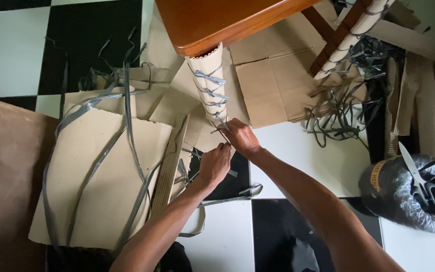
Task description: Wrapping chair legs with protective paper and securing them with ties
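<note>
Cardboard sheets (101, 171) beside wrapped table leg (208, 85)

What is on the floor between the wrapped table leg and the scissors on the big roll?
In the head view, between the wrapped table leg and the scissors lie flattened cardboard, a bare white tile and tangled grey strapping.

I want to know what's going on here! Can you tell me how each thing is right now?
Table leg: wrapped in cardboard, tied with grey strips.
Left hand: closed, pinching a grey strip.
Right hand: closed, pulling a strip at the leg.
Second leg: wrapped and tied.
Scissors: shut, lying on the strip roll.
Loose strips: lying across flat cardboard.
</note>
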